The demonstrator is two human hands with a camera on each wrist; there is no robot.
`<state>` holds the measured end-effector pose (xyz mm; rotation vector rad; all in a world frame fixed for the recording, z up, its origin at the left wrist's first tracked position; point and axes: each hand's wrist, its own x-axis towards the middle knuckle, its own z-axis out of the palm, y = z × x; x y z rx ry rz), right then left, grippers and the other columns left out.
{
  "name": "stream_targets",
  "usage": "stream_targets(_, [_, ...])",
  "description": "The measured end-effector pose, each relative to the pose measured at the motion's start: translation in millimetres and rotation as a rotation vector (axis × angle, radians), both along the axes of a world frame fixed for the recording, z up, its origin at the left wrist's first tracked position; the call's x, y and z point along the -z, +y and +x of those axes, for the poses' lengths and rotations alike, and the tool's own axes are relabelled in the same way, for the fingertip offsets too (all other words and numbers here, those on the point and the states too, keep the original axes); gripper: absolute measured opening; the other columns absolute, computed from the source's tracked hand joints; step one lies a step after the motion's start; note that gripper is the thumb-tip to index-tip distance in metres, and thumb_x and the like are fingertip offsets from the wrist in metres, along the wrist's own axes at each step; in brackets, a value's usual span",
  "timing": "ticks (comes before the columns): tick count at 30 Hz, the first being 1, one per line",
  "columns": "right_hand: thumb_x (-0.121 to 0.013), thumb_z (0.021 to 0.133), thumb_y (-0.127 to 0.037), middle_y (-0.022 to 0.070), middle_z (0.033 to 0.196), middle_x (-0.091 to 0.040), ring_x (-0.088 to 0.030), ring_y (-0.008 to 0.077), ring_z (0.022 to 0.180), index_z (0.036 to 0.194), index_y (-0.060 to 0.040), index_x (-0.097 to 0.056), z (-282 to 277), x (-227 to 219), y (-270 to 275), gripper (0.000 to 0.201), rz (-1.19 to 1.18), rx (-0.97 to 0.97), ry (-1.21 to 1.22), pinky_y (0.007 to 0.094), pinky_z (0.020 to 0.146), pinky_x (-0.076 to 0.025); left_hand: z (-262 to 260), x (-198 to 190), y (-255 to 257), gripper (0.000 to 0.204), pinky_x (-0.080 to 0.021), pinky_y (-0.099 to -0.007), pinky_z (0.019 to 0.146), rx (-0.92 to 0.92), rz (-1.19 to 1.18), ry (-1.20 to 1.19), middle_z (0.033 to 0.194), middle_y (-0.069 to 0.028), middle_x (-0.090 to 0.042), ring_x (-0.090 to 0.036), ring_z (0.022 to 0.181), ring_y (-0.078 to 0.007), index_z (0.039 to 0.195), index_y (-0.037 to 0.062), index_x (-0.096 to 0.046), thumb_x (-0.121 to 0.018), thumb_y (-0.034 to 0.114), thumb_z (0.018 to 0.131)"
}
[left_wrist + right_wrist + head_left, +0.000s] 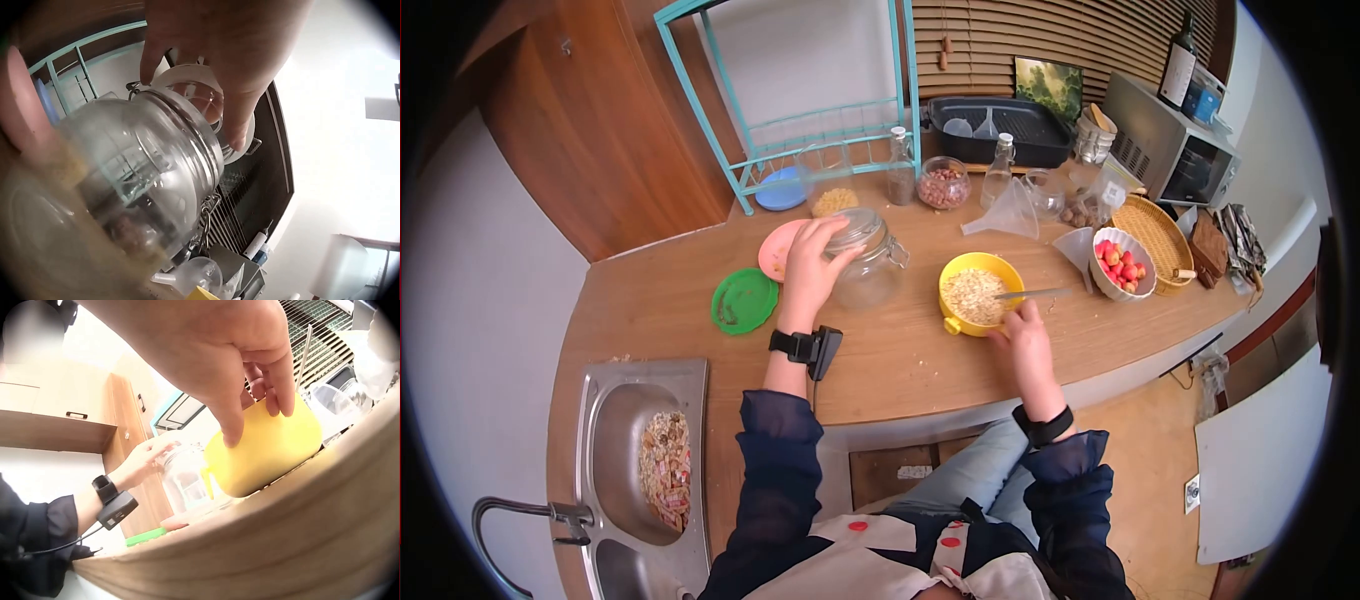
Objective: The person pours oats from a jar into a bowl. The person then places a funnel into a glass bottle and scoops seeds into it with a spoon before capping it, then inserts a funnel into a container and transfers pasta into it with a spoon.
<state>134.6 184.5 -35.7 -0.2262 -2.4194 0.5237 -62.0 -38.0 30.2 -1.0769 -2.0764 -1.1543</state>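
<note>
My left hand (808,265) grips the lid of a clear glass jar (868,285) from above. In the left wrist view the fingers of the left hand (212,69) spread across the lid at the mouth of the jar (144,169), with a wire clasp on its side. A yellow bowl (948,290) holds pale flakes (975,294) and a metal utensil (1040,293) leaning over its right rim. My right hand (1028,355) is at the bowl's near right edge. In the right wrist view the right hand (231,369) pinches the wall of the yellow bowl (275,447) with thumb and fingers.
A green lid (745,300) and a pink lid (778,250) lie left of the jar. Behind stand glass bottles (998,172), a jar of reddish nuts (943,184) and a funnel (1008,212). A white bowl of red fruit (1122,265) sits right; the sink (615,430) is front left.
</note>
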Motion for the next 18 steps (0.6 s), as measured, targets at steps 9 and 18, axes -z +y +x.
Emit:
stream_targets(9, [-0.070, 0.063, -0.012, 0.0158, 0.091, -0.053, -0.052, 0.0318, 0.083, 0.091, 0.0007, -0.056, 24.1, -33.5, -3.1, 0.034, 0.097, 0.106, 0.118, 0.0368, 0.072, -0.044, 57.0, 3.4, -19.8, 0.034, -0.040, -0.0355, 0.081, -0.088, 0.076, -0.052, 0.094, -0.0111, -0.056, -0.050, 0.093, -0.0268, 0.090, -0.0006, -0.058, -0.071, 0.012, 0.061])
stream_targets(18, [-0.075, 0.058, -0.035, 0.0261, 0.119, -0.042, -0.042, 0.0353, 0.111, 0.123, 0.0088, -0.028, -78.9, -46.3, -96.2, 0.091, -0.190, -0.451, 0.082, 0.0378, 0.091, -0.037, 39.2, -27.2, -47.6, 0.057, -0.027, -0.0352, 0.097, 0.251, -0.373, -0.245, 0.124, -0.0141, -0.040, -0.036, 0.117, -0.0277, 0.119, 0.0039, -0.045, -0.065, 0.022, 0.068])
